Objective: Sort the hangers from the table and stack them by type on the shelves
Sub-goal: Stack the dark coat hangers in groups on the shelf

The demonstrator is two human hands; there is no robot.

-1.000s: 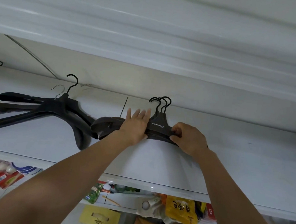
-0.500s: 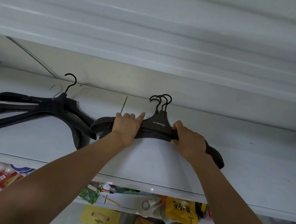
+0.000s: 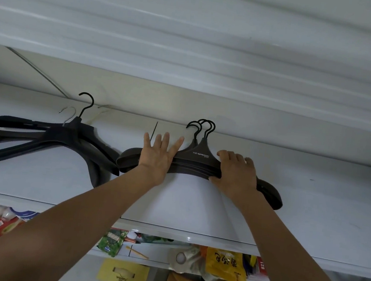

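Brown hanger stack (image 3: pixel 198 164) lies flat on the white shelf (image 3: pixel 309 209), hooks toward the back. Left hand (image 3: pixel 158 158) rests flat on its left arm, fingers straight and spread; right hand (image 3: pixel 235 174) grips its right arm, fingers curled over the edge. Black hangers (image 3: pixel 67 138) lie just beside, to the left.

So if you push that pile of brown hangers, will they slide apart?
Probably stiff: the brown hangers hold their curve under the left hand and right hand. They may slide on the smooth shelf and fan apart; their hooks sit unevenly.
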